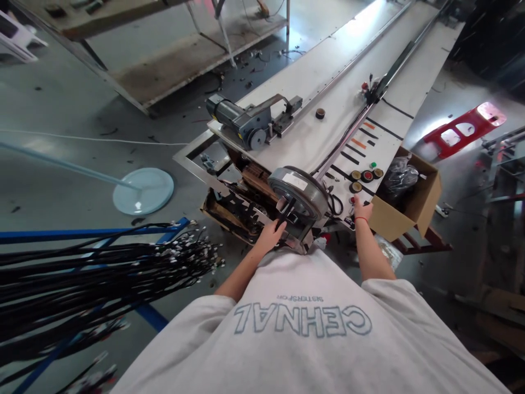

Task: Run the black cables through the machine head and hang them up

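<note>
My left hand (270, 236) is closed around a black handle (286, 212) at the near end of the long white table (303, 153). Just beyond it is a large grey roll (298, 189) with a white label, mounted on the table's end. At the near right edge of the table rests my right hand (363, 209), its fingers curled and its thumb pointing forward. What those fingers hold, if anything, is hidden. Beside the thumb are a red button (353, 201) and a roll of tape (356, 187). More tape rolls (367, 175) and a green button (373, 164) lie beyond.
A motor unit (241, 121) stands on the table's left side. A long metal rail (348, 128) runs along the top. To the right is an open cardboard box (429, 191) containing plastic. Black cables (123, 273) hang from a blue rack (90, 235) at left.
</note>
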Motion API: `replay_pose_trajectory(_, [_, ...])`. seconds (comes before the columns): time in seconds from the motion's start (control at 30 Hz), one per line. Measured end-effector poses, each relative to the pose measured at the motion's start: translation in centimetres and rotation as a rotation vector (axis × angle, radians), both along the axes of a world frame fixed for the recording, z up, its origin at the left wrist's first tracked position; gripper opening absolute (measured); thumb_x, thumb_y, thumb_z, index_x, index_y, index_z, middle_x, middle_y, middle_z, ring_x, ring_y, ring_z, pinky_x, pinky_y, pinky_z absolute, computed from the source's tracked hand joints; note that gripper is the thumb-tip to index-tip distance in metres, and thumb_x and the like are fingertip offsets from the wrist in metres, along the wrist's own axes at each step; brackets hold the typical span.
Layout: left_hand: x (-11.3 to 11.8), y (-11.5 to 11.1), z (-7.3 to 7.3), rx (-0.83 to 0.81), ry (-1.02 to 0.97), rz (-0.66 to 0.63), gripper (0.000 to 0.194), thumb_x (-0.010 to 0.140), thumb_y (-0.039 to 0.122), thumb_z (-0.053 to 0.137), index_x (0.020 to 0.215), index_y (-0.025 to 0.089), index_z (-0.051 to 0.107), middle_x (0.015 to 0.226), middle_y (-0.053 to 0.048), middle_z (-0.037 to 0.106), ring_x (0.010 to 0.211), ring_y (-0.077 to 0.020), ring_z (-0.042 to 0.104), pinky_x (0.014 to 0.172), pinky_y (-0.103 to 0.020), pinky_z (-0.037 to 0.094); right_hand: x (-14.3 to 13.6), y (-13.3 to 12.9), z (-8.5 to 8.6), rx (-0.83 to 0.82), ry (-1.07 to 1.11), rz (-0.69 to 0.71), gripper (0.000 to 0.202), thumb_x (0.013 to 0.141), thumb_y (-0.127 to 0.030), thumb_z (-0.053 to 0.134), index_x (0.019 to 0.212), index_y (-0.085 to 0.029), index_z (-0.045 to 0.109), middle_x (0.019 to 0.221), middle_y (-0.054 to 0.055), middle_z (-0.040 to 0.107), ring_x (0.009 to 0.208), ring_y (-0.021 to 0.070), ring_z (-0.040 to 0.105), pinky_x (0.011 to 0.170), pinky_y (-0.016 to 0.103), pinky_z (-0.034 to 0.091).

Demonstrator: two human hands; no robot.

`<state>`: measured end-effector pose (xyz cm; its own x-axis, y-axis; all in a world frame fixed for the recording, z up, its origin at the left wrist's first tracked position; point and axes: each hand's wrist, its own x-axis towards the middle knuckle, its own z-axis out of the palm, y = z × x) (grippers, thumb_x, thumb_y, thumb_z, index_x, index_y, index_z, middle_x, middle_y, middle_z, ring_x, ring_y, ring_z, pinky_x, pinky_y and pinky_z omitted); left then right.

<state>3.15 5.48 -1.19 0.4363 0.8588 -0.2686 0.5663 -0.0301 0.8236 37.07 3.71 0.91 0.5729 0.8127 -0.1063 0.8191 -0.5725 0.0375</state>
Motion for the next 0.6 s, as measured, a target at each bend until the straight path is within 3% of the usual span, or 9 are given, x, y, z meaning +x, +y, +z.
replay_pose_trajectory(0.13, [0.0,-0.1,0.0,0.008,0.028,0.03,0.04,0.09,0.047,0.037,0.084,0.015,0.06,0.071,-0.006,0.063,0.07,-0.0199,0.06,0.069,-0.029,0.044,0.7,-0.2,-2.4,0.208,0.118,-0.251,0.035,0.092,-0.036,0.055,0.12,-0.016,0.054,0.117,0.009,0.056,0.098,0.0198,0.058,0.082,0.039,0.051])
replay_pose_trajectory(0.27, [0.2,-0.2,-0.2,0.032,0.027,0.029,0.038,0.09,0.045,0.039,0.081,0.016,0.061,0.071,-0.005,0.064,0.07,-0.0186,0.059,0.067,-0.027,0.042,1.5,0.1,-3.8,0.32,0.171,-0.4,0.049,0.09,-0.049,0.051,0.12,-0.01,0.052,0.108,0.014,0.062,0.092,0.0218,0.061,0.078,0.034,0.051])
replay_pose_trajectory(0.43, [0.0,0.2,0.2,0.065,0.063,0.069,0.036,0.09,0.042,0.04,0.074,0.016,0.059,0.065,-0.004,0.061,0.065,-0.0173,0.056,0.064,-0.026,0.04,2.1,0.0,-4.8,0.563,0.383,-0.623,0.07,0.072,-0.061,0.064,0.118,-0.01,0.05,0.111,0.02,0.062,0.099,0.0301,0.061,0.084,0.038,0.047])
replay_pose_trajectory(0.6, [-0.4,0.9,1.2,0.149,0.129,0.025,0.031,0.088,0.039,0.045,0.07,0.016,0.058,0.064,-0.004,0.06,0.064,-0.0175,0.055,0.063,-0.026,0.037,2.6,0.0,-5.5,0.582,0.435,-0.649,0.079,0.07,-0.065,0.062,0.122,-0.008,0.046,0.123,0.024,0.055,0.115,0.0338,0.053,0.097,0.044,0.039])
